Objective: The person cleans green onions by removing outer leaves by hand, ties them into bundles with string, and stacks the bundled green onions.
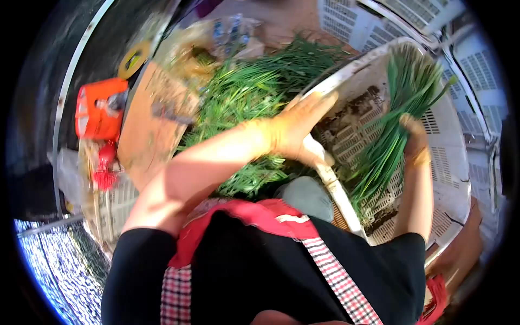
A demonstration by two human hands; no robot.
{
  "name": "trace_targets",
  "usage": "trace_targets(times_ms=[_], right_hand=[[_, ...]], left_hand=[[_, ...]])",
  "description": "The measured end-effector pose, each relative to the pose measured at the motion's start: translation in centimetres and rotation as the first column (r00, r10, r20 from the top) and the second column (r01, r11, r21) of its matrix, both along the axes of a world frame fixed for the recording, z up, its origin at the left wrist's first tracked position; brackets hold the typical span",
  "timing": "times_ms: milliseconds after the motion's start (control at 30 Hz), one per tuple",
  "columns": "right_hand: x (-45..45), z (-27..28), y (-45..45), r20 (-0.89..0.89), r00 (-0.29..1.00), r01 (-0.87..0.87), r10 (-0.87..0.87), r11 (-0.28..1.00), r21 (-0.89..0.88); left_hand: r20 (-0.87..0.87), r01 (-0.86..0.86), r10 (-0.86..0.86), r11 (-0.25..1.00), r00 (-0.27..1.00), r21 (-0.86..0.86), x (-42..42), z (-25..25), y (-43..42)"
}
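My right hand (pixel 416 138) is closed round a bunch of long green chive-like leaves (pixel 385 143), inside a white plastic crate (pixel 460 157) with slotted walls. The leaves lie slantwise, one end near the crate's far corner and the other close to its near side. My left hand (pixel 300 130) is open and holds nothing, with fingers stretched out and thumb apart. It is over the crate's left rim; whether it touches the rim I cannot tell. A large loose pile of the same leaves (pixel 244 92) spreads beneath and beyond my left forearm.
Several white slotted crates (pixel 352 24) stand behind and to the right. A tan board (pixel 149 122) lies left of the pile, with an orange bag (pixel 100 111) and a roll of yellow tape (pixel 134 58) beside it. Clear plastic wrapping (pixel 235 35) lies beyond the leaves. Brown debris (pixel 360 105) dirties the crate floor.
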State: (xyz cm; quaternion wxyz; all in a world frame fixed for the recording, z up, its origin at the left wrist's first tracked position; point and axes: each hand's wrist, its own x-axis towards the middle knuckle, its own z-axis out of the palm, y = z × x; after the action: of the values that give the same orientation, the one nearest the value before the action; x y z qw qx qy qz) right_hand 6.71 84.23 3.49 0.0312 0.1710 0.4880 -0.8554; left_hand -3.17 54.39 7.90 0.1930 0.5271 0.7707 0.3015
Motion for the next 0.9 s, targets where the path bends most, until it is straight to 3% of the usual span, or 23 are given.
trace_targets(times_ms=[67,133,200,233,267,333,367,400,467,500,533,600,633,667,700,733,767,800,833,867,900], right_hand=[[-3.6,7.1,-4.8,-0.233,0.959,-0.165,0.164,0.986,0.015],[-6.3,13.4,-10.8,-0.379,0.879,-0.282,0.288,0.957,0.072],[-8.9,17.2,-16.6,-0.489,0.793,-0.336,0.364,0.930,0.147],[-10.5,17.6,-19.0,-0.501,0.769,-0.380,0.396,0.914,0.140],[-11.3,17.8,-22.8,-0.518,0.811,-0.338,0.272,0.940,-0.035],[-13.3,16.6,-28.0,-0.497,0.838,-0.382,0.226,0.893,-0.238],[-12.2,17.3,-30.5,-0.541,0.823,-0.315,0.175,0.932,-0.178],[-12.4,16.6,-32.0,-0.477,0.839,-0.375,0.261,0.913,-0.161],[-12.5,15.8,-33.8,-0.458,0.765,-0.441,0.453,0.887,0.140],[-12.6,15.9,-33.9,-0.379,0.717,-0.469,0.585,0.807,0.358],[-12.7,16.1,-33.6,-0.383,0.707,-0.475,0.594,0.801,0.366],[-11.3,16.6,-32.7,-0.291,0.613,-0.334,0.735,0.575,0.747],[-10.1,17.5,-33.0,-0.244,0.545,-0.114,0.802,0.360,0.926],[-9.0,18.3,-33.4,-0.177,0.517,0.199,0.838,0.083,0.976],[-7.8,19.1,-33.8,-0.147,0.517,0.470,0.843,-0.136,0.872],[-6.6,19.0,-35.4,-0.075,0.451,0.570,0.889,-0.222,0.791],[-6.8,16.8,-36.3,-0.110,0.426,0.671,0.898,-0.232,0.705],[-7.5,14.9,-37.0,-0.136,0.391,0.761,0.910,-0.237,0.604],[-7.8,15.0,-37.1,-0.161,0.305,0.779,0.939,-0.148,0.609],[-7.8,15.1,-36.8,-0.095,0.303,0.737,0.948,-0.170,0.654],[-7.8,15.2,-36.8,-0.051,0.330,0.614,0.943,-0.173,0.770]], left_hand=[[0.265,-0.227,0.179,0.961,0.948,0.160,-0.7,4.6,1.0],[0.390,-0.246,0.031,0.821,0.920,0.515,-2.7,7.5,0.6],[0.727,-0.447,-0.237,0.654,0.645,0.610,-1.2,12.0,-2.3],[0.625,-0.401,-0.165,0.637,0.763,0.658,-2.1,12.0,-4.4],[0.627,-0.454,-0.208,0.527,0.751,0.719,-1.6,11.7,-6.0],[0.628,-0.561,0.082,0.549,0.774,0.620,-1.7,10.7,-10.5],[0.642,-0.596,0.172,0.600,0.747,0.533,-1.1,11.6,-12.9],[0.672,-0.646,0.218,0.585,0.708,0.490,0.0,12.1,-14.8],[0.662,-0.760,0.471,0.604,0.583,0.240,1.5,13.0,-18.0],[0.657,-0.767,0.480,0.592,0.582,0.247,1.9,13.0,-19.4],[0.753,-0.771,0.398,0.598,0.525,0.221,1.8,12.7,-20.7],[0.833,-0.773,0.302,0.598,0.464,0.214,2.0,11.1,-23.2],[0.798,-0.800,0.428,0.590,0.425,0.109,1.9,10.2,-24.2],[0.746,-0.821,0.544,0.571,0.386,0.009,1.7,10.7,-24.5],[0.720,-0.797,0.565,0.604,0.403,-0.027,1.9,10.9,-24.4],[0.693,-0.764,0.584,0.641,0.423,-0.073,2.5,11.6,-24.1],[0.259,-0.439,0.403,0.893,0.878,0.101,2.2,10.0,-24.4],[-0.298,-0.100,0.167,0.969,0.940,0.227,1.8,8.5,-24.6],[0.437,-0.415,0.329,0.902,0.837,0.116,3.4,11.1,-24.3],[0.902,-0.552,0.366,0.812,0.229,-0.190,4.6,12.7,-24.1],[0.865,-0.473,0.332,0.872,0.375,-0.130,4.4,12.0,-24.6]])
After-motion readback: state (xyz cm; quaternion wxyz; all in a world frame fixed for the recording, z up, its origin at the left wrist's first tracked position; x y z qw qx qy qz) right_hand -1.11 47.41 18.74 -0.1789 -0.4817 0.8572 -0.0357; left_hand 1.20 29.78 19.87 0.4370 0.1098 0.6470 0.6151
